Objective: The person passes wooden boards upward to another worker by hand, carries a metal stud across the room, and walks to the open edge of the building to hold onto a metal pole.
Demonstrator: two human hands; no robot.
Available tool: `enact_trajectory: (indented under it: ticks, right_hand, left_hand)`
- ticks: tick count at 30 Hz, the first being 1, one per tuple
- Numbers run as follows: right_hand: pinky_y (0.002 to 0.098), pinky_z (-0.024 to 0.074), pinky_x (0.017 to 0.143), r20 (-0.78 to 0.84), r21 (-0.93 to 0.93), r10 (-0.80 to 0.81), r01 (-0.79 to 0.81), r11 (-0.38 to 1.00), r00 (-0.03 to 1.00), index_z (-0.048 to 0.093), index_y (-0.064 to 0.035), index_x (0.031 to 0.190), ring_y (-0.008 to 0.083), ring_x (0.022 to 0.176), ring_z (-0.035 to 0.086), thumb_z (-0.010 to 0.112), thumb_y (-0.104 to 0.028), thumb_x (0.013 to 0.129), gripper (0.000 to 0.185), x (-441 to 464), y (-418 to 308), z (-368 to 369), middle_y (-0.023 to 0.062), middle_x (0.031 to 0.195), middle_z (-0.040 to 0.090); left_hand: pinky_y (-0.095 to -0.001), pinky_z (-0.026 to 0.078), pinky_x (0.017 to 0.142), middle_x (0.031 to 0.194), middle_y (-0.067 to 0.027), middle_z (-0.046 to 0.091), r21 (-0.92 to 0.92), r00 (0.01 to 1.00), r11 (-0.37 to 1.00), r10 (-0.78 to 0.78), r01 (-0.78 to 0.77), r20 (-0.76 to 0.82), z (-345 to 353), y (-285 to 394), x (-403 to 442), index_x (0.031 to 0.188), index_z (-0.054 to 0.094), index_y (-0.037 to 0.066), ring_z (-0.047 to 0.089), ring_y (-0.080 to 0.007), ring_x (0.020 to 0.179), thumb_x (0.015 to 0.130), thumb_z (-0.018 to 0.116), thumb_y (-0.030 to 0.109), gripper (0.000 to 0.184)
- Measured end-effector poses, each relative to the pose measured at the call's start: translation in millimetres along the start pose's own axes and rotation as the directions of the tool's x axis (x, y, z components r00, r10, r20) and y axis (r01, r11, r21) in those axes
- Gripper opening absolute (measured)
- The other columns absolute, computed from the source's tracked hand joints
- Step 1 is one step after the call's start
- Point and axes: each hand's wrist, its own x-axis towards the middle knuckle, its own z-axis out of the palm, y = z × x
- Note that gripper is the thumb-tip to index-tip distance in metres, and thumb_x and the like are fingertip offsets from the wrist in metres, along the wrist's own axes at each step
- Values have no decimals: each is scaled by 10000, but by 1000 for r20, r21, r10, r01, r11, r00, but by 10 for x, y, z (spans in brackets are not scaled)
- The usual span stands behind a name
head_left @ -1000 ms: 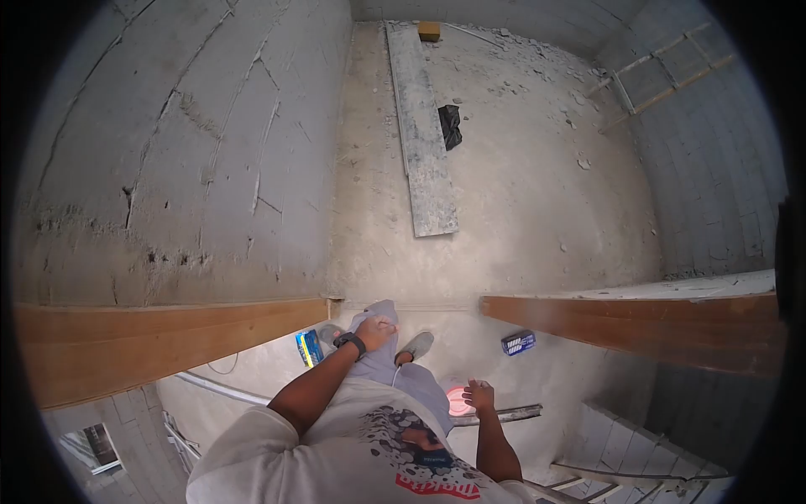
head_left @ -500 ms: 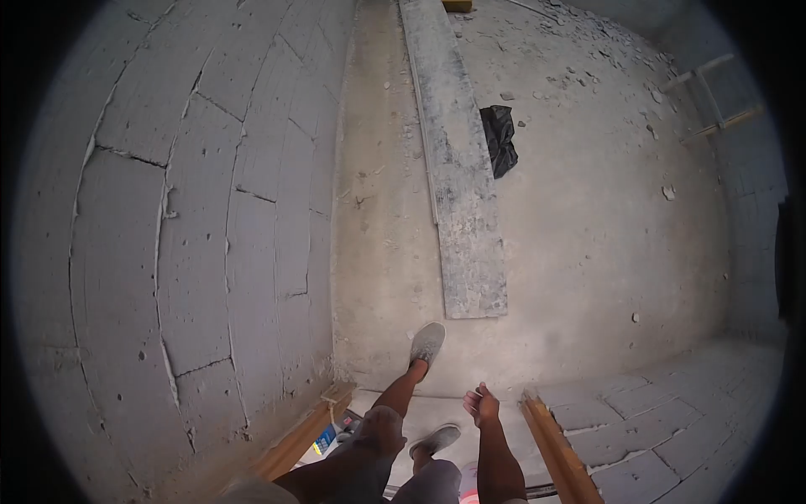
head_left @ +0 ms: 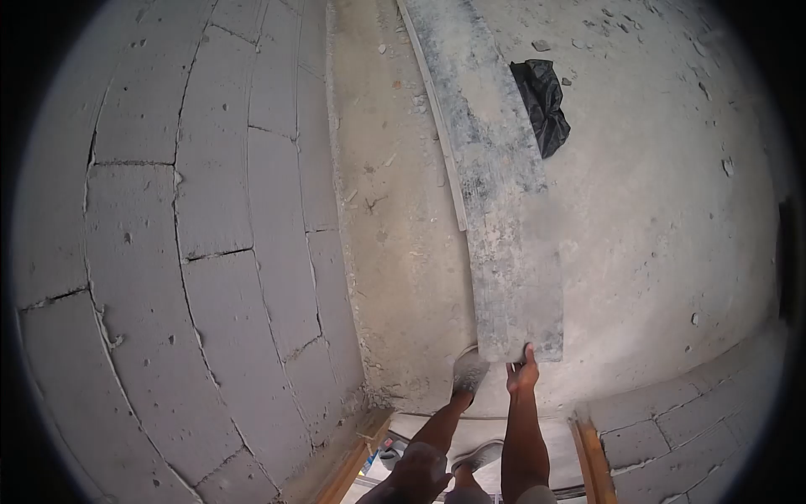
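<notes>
My right hand (head_left: 522, 375) is at the near end of a long, flat grey board (head_left: 519, 277). Its thumb lies on top of the board and the other fingers go to the end edge, partly hidden under it. The board is stained with dark and pale patches and runs away from me along the floor. My left hand is out of view. One of my shoes (head_left: 470, 370) stands just left of the board's near end, and the other is farther back, in the doorway.
A grey block wall (head_left: 218, 210) rises on the left, with a thin strip (head_left: 437, 118) along the board's left side. Crumpled black plastic (head_left: 544, 105) lies right of the board. Wooden door-frame posts (head_left: 593, 458) flank my legs. Rubble bits (head_left: 541, 45) dot the floor (head_left: 638, 252).
My right hand has reached forward from above the doorway floor and taken hold of the board's near end. The view has moved closer to the board.
</notes>
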Motion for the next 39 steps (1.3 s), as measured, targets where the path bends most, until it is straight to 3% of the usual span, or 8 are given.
enact_trajectory:
  ticks: [5,8,11,19,27,33,35,39]
  right_hand:
    - [433,513,827,212,-125,149,-124,984,966,486,-51,1236,237,948,611,692,-271,871,473,-2077,110,392,102,1156,589]
    - [386,538,718,424,-314,-166,317,895,890,506,7,1125,218,782,615,718,-242,855,424,-2583,714,-7,114,1016,604]
    - [357,524,644,340,-485,-375,503,715,862,587,40,940,218,650,620,716,-224,852,307,-3634,299,516,90,848,619]
    - [392,483,554,724,-514,-646,813,-272,242,636,35,727,378,643,633,698,-187,814,246,-5472,-772,798,197,750,619]
    - [430,461,560,717,-488,-680,806,-334,152,560,39,645,397,626,591,712,-245,797,357,-6731,-1329,-382,204,759,591]
    - [482,414,944,530,-846,-571,438,-304,627,600,-9,1163,372,1100,554,658,-307,844,441,-7863,-1328,-1738,227,1143,616]
    - [439,460,768,656,-669,-704,643,-374,273,665,30,892,369,771,604,680,-277,842,312,-7846,-1142,-2471,193,803,656]
    - [392,466,756,356,-860,-821,501,-100,447,652,43,949,304,784,599,696,-271,837,336,-8793,-997,-2906,185,844,657]
  left_hand:
    - [-460,448,887,1009,-174,639,-130,998,990,56,-54,8,227,-387,-222,1052,627,19,597,-358,990,841,553,397,439]
    - [-433,456,889,1109,-133,645,-375,985,913,-119,158,126,642,-1116,-469,1150,606,49,621,-302,1006,933,418,478,516]
    - [-498,436,919,1201,-117,627,-718,587,-135,-484,683,649,33,-1087,-358,1292,511,63,617,-292,1052,956,324,558,627]
    - [-501,330,1050,1390,-203,443,-912,928,-249,-100,326,359,-693,-68,99,1441,290,23,456,-339,1254,864,311,750,928]
    - [-504,337,1052,1373,-190,475,-939,938,68,-116,336,327,-1133,927,-405,1388,391,18,479,-342,1240,847,320,771,929]
    - [-506,303,1069,1427,-188,418,-909,906,-39,-74,415,417,-947,873,-407,1436,317,34,455,-364,1269,788,348,825,1022]
    - [-510,281,1079,1459,-184,379,-898,899,-70,-14,435,437,-852,944,-436,1464,267,40,428,-372,1290,766,355,843,1067]
    - [-509,255,1096,1495,-176,318,-863,895,-238,105,445,432,-916,1408,-309,1484,219,55,348,-362,1348,753,393,835,1083]
